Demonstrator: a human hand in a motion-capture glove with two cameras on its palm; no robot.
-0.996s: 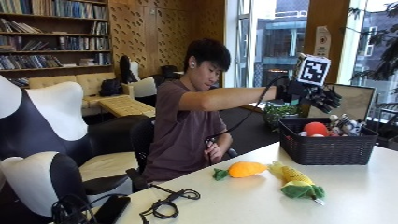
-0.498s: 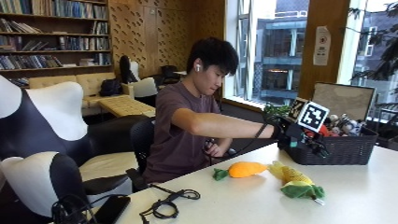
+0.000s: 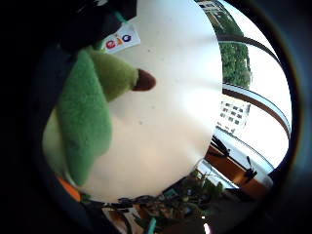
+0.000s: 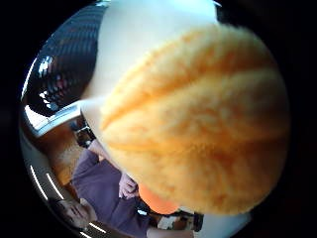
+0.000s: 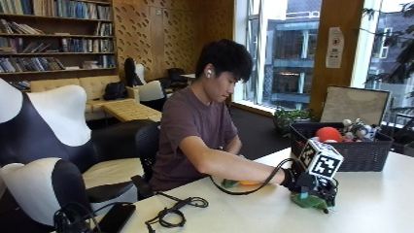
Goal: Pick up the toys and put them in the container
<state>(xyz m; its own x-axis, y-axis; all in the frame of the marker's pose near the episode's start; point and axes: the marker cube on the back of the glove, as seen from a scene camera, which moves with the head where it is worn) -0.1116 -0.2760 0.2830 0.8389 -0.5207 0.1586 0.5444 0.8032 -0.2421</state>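
Library-type room, bookshelves [image 5: 55,29] behind, windows past the white bench [image 5: 362,204]. Gloved right hand [image 5: 294,177] is down at bench level, arm reaching forward over the surface; marker hardware covers most of it from outside, so can't tell whether the fingers are curled or straight. Thumb-side palm cam: fuzzy yellow-orange plush toy [image 4: 198,124] fills most of the frame, ribbed like corn kernels, so it's right up against the palm; contact not confirmable. Little-finger-side palm cam: green plush leaf [image 3: 85,122] with a brown tip, close under the hand, lying on the bench, a printed tag [image 3: 119,41] beside it. Outside cam shows a bit of green plush [image 5: 309,201] poking out below the hand on the bench. Second toy, orange with a green end [image 5: 242,183], sits on the bench just behind the forearm, toward the person's body, mostly hidden by the arm. Black mesh container [image 5: 343,150] is beyond the hand, near but not touching, at the window side of the bench; already holds a red ball [image 5: 328,134] plus other small toys. Black cable coil [image 5: 171,216] lies on the bench well back from the hand, near the close edge. Bare hand not visible from outside.
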